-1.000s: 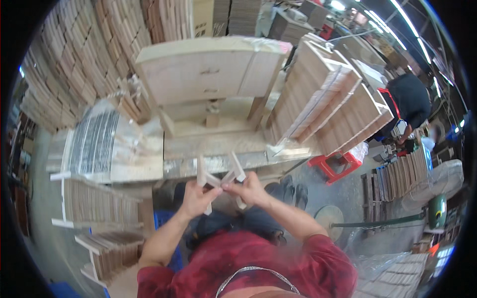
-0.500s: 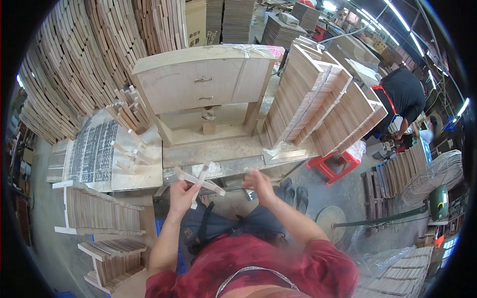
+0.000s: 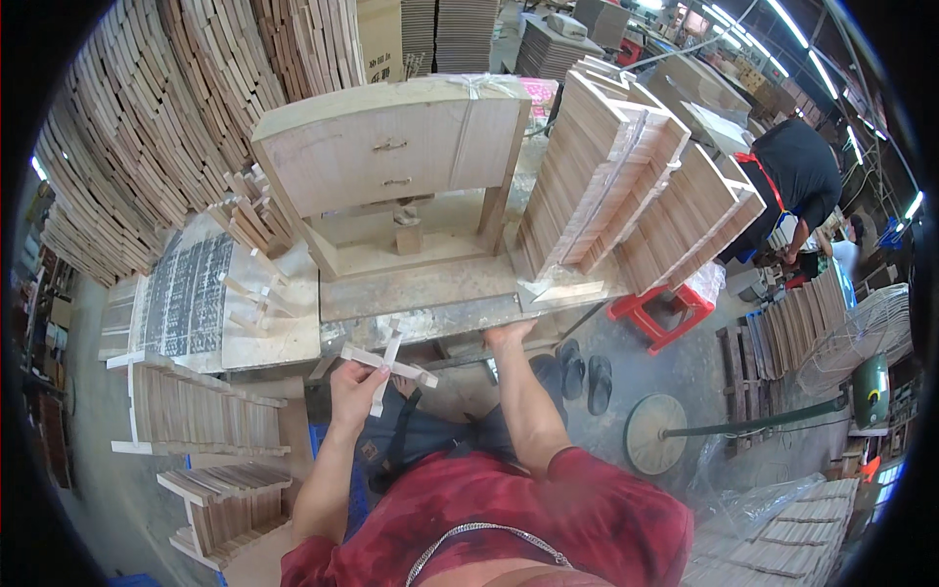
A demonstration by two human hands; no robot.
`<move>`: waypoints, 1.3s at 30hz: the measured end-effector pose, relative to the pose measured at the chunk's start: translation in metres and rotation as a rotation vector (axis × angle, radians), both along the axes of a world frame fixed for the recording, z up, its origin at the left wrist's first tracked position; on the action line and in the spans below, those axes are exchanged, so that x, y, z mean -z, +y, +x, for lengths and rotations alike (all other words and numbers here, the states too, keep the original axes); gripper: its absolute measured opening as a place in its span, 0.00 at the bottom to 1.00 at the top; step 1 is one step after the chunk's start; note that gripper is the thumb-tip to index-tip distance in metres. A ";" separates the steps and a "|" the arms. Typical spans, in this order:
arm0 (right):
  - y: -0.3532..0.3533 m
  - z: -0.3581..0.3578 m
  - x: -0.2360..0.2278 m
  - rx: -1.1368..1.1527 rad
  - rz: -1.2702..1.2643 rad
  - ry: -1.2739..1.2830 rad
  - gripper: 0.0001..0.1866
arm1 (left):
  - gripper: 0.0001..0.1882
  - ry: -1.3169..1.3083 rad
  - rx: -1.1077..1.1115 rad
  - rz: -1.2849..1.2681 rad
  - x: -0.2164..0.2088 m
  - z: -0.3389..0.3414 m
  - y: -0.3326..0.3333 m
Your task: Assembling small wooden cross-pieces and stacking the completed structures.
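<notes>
In my left hand (image 3: pixel 352 393) is a cross-shaped piece of pale wooden slats (image 3: pixel 403 371), pinched between thumb and fingers near the crossing. It is held above my lap, in front of the workbench (image 3: pixel 440 325). My right hand (image 3: pixel 509 336) reaches to the bench's near edge, right of the wooden cross; its fingers are hidden there, so their grip does not show. On the bench just beyond stands a pale wooden cabinet frame (image 3: pixel 342 171) with two small handles. Near my right hand, a flat light strip (image 3: pixel 572 292) lies on the bench top.
Tall wooden panels (image 3: pixel 577 181) stand on the bench at right. Several small wooden cross pieces (image 3: pixel 256 303) sit on the board at left. A red stool (image 3: pixel 675 323), black slippers (image 3: pixel 599 382) and a fan stand (image 3: pixel 655 433) are to the right. Another person (image 3: pixel 792 181) bends over farther off.
My right hand has moved forward from above my lap to the bench edge. The wooden cross stays in my left hand, turned slightly. The view has shifted a little.
</notes>
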State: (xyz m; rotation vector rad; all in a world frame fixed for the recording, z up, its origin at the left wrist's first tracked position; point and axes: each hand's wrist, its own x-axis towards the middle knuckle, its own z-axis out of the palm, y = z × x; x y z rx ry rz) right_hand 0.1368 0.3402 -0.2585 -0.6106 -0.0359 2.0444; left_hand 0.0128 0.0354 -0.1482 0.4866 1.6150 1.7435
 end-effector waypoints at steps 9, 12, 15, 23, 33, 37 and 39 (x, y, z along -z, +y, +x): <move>-0.023 0.010 -0.034 -0.046 -0.146 0.083 0.49 | 0.09 0.028 -0.002 -0.028 -0.001 0.006 -0.003; -0.035 0.015 -0.047 -0.064 -0.090 0.070 0.51 | 0.09 0.044 -0.002 -0.049 -0.007 0.004 0.001; -0.054 0.030 -0.064 -0.297 -0.317 -0.389 0.50 | 0.09 0.063 0.007 -0.014 -0.015 0.000 0.004; -0.080 0.060 -0.133 -1.013 0.653 -0.551 0.32 | 0.16 0.559 0.155 -0.066 -0.019 0.024 -0.005; -0.114 0.019 -0.167 -1.371 0.771 -0.817 0.17 | 0.14 0.964 0.223 0.018 -0.003 0.004 -0.038; -0.128 -0.009 -0.174 -1.477 0.804 -0.822 0.14 | 0.15 0.967 0.250 0.035 -0.005 -0.011 -0.054; -0.135 -0.023 -0.177 -1.499 0.823 -0.828 0.13 | 0.16 0.997 0.217 0.016 -0.012 -0.020 -0.061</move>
